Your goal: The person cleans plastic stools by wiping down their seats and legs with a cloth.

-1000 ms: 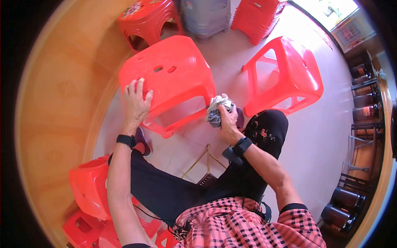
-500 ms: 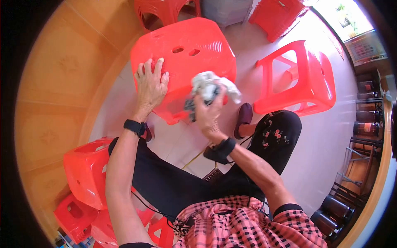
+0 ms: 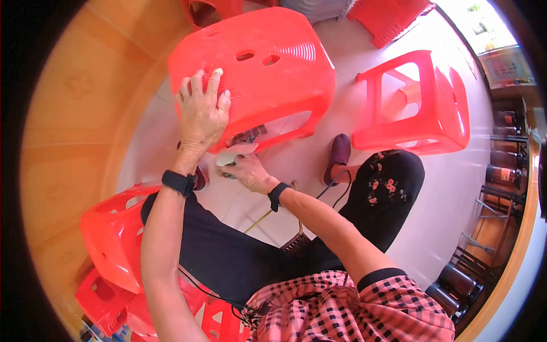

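A red plastic stool (image 3: 256,68) with two oval holes in its seat stands upright in front of me. My left hand (image 3: 202,111) lies on the near left part of its seat, fingers spread, with nothing in it. My right hand (image 3: 248,171) is low by the stool's near left leg, its fingers closed round a white and grey cloth (image 3: 236,153). Part of the cloth reaches under the edge of the seat, and some of it is smeared by motion.
A second red stool (image 3: 413,108) lies on its side at the right. More red stools (image 3: 114,245) are piled at the lower left. Stacked stools (image 3: 387,20) stand at the back. A yellow wooden panel (image 3: 74,131) runs along the left, dark jars (image 3: 461,282) along the right.
My right hand has moved left and down with the cloth, from the stool's right side to its near left leg. The stool sits higher in view. My left hand stays on the seat.
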